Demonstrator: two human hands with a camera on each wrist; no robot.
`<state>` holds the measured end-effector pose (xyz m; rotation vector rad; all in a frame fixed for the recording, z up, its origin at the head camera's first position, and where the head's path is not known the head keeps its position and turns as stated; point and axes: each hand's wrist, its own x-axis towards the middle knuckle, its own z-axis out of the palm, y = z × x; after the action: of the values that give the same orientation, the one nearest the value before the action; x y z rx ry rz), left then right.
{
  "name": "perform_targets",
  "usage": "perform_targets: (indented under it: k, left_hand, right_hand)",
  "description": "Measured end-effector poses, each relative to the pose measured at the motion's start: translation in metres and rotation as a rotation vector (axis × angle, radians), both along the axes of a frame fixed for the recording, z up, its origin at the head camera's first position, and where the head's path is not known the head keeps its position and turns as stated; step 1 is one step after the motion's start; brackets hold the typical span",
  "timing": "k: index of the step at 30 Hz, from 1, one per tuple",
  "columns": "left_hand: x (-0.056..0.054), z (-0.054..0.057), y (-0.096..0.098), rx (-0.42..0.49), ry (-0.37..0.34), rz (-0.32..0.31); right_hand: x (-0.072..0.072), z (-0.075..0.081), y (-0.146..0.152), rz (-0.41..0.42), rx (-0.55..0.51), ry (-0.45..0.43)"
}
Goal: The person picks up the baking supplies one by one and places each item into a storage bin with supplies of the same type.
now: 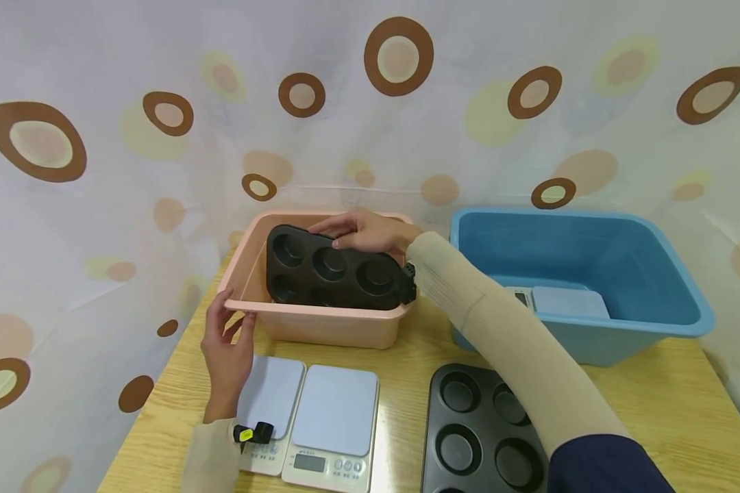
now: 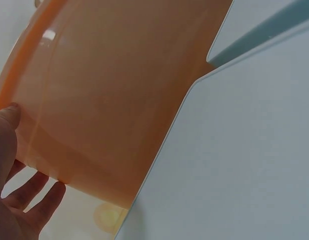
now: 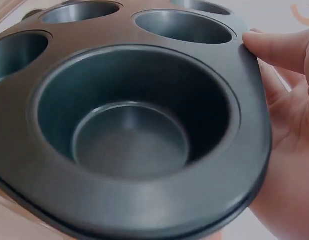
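My right hand [image 1: 376,233] grips the far long edge of a dark muffin pan [image 1: 353,268], which is tilted inside the pink plastic basin [image 1: 327,330]. In the right wrist view the thumb [image 3: 279,47] presses on the upper face of the pan at its edge, and the other fingers go behind it. At the basin's near left corner, my left hand [image 1: 228,352] holds the rim. The left wrist view shows its thumb [image 2: 9,116] at the basin's rim, with the fingers [image 2: 47,202] spread along the side.
Two white kitchen scales [image 1: 336,411] lie side by side before the pink basin. A second muffin pan [image 1: 479,428] rests on the wooden table [image 1: 401,373], partly under my right arm. To the right stands a blue basin [image 1: 635,339] with a white scale [image 1: 570,301] inside. A patterned curtain hangs behind.
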<state>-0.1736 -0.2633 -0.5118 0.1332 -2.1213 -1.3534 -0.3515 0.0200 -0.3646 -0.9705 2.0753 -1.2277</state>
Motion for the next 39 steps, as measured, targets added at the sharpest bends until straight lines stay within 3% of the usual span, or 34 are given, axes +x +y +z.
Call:
perform_targets:
  k: [3,8,11,16,29,39]
  left_hand:
    - [0.000,0.000,0.001,0.002,0.003,0.000]
    - [0.000,0.001,0.002,0.009,0.020,-0.016]
    - [0.001,0.001,0.002,0.008,0.027,-0.020]
    - [0.001,0.001,0.003,-0.005,0.024,-0.014]
    - [0.004,0.002,0.003,-0.003,0.012,-0.005]
    - [0.003,0.000,0.004,0.000,-0.005,0.001]
  right_hand:
    - [0.003,0.003,0.003,-0.028,-0.009,-0.021]
    - [0.006,0.013,0.010,-0.148,-0.061,-0.017]
    - [0.006,0.018,0.012,-0.182,-0.118,-0.100]
    - [0.007,0.023,0.016,-0.186,-0.119,-0.222]
    - [0.017,0.024,0.028,-0.162,-0.142,-0.258]
    - [0.027,0.012,0.038,-0.171,-0.149,-0.271]
